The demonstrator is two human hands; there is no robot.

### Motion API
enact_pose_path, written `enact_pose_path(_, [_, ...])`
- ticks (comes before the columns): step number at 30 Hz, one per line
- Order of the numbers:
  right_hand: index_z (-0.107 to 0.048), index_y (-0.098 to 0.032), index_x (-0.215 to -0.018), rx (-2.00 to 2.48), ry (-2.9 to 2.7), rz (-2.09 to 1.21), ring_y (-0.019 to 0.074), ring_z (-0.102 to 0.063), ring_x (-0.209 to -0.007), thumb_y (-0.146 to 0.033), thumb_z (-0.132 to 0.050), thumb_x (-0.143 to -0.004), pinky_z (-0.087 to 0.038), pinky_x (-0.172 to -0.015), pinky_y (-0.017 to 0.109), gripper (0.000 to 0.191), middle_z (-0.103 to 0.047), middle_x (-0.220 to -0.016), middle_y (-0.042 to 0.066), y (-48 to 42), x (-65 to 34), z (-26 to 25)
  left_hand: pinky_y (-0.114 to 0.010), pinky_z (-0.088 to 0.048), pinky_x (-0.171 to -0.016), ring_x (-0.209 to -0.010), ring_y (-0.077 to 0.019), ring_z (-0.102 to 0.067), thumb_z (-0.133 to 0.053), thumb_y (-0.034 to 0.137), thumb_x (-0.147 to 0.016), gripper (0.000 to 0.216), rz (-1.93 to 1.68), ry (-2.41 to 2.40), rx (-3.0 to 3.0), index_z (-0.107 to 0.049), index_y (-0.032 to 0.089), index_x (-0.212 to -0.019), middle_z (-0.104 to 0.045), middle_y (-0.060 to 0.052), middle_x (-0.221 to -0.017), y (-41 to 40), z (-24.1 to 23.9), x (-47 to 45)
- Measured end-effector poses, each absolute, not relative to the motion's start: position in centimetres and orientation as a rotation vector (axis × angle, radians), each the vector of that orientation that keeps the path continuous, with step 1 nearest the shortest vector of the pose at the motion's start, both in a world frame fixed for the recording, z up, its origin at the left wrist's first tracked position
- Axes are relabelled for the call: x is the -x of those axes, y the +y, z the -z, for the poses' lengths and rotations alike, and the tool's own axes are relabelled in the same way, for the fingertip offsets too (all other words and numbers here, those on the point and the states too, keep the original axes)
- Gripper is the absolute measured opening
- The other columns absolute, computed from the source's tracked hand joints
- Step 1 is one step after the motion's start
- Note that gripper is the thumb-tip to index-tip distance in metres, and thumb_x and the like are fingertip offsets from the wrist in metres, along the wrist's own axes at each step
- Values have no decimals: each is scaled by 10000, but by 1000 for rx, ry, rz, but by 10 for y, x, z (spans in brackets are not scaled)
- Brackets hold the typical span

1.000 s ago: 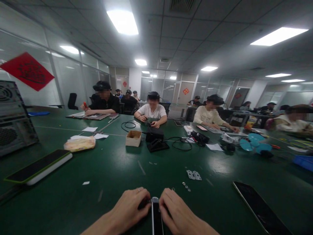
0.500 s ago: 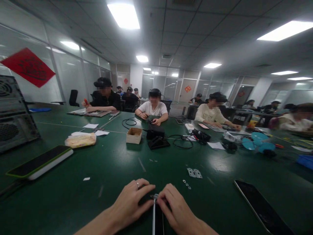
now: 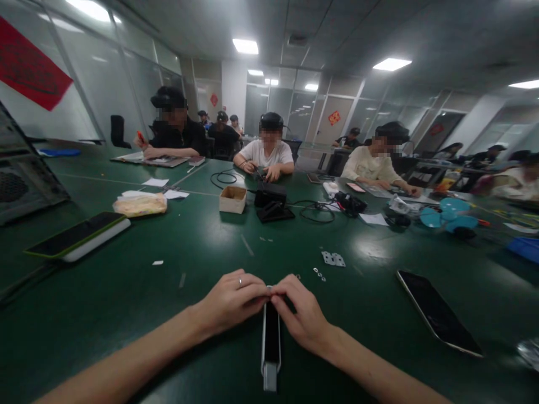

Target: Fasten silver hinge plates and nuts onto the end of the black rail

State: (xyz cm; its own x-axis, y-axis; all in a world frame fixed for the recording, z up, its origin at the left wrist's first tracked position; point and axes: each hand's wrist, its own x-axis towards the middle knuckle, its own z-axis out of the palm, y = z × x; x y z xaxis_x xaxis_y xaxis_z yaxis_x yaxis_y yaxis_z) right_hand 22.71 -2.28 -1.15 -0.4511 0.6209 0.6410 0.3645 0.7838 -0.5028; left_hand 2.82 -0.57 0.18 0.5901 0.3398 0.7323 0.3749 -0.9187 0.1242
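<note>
A long narrow bar [image 3: 272, 336] with white edges and a black face lies on the green table in front of me, pointing away. A silver-grey block [image 3: 270, 377] sticks out of its near end. My left hand [image 3: 233, 300], with a ring on one finger, is closed at the bar's far tip from the left. Against the same tip, my right hand [image 3: 304, 314] pinches from the right, its fingertips meeting those of the left. Whatever small part lies between the fingertips is hidden. Beyond the right hand are several small metal rings [image 3: 319, 274] and pale metal plates [image 3: 333, 258].
A phone [image 3: 438, 313] lies to the right, a green-edged black device [image 3: 78, 234] to the left. Farther off stand a small open box [image 3: 233, 201] and a black stand [image 3: 272, 205] with cables. Blue fan blades [image 3: 450, 215] lie at right. Co-workers sit across the table.
My view has tipped down, so the whole bar and its silver end now show. My left hand's fingers, spread before, have closed in at the bar's tip beside my right fingertips.
</note>
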Motion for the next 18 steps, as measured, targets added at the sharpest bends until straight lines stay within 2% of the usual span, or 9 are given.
enact_pose_path(3, [-569, -193, -996, 737, -2113, -340, 177, -552, -811, -197, -453, -936, -474, -697, 311, 131, -593, -860, 54, -17, -234, 8, -211, -480, -659, -734, -130, -630, -508, 170, -920, 128, 1280, -796, 2931, -632, 145, -897, -680, -48, -818, 3, -2, -17])
enact_pose_path(5, [-571, -191, -995, 779, -2132, -292, 184, -560, -821, -178, -468, -921, -481, -698, 321, 127, -599, -867, 58, -13, -240, 6, -194, -472, -610, -650, -105, -603, -518, 196, -915, 146, 1202, -987, 3061, -655, 147, -904, -671, -41, -830, 10, -5, -8])
enact_pose_path(12, [-592, -165, -960, 1015, -2294, -216, 207, -545, -839, -177, -504, -867, -476, -712, 357, 128, -604, -918, 89, -3, -256, 7, -248, -475, -749, -811, -151, -634, -583, 193, -873, 128, 934, -1375, 3207, -705, 171, -906, -681, -34, -889, 22, -8, 1])
enact_pose_path(18, [-601, -161, -873, 1026, -2378, -171, 202, -533, -799, -174, -482, -869, -434, -700, 354, 119, -615, -847, 74, 6, -271, 2, -246, -471, -705, -750, -142, -628, -549, 229, -883, 164, 857, -1568, 3243, -687, 193, -965, -696, -12, -889, 16, -6, -3])
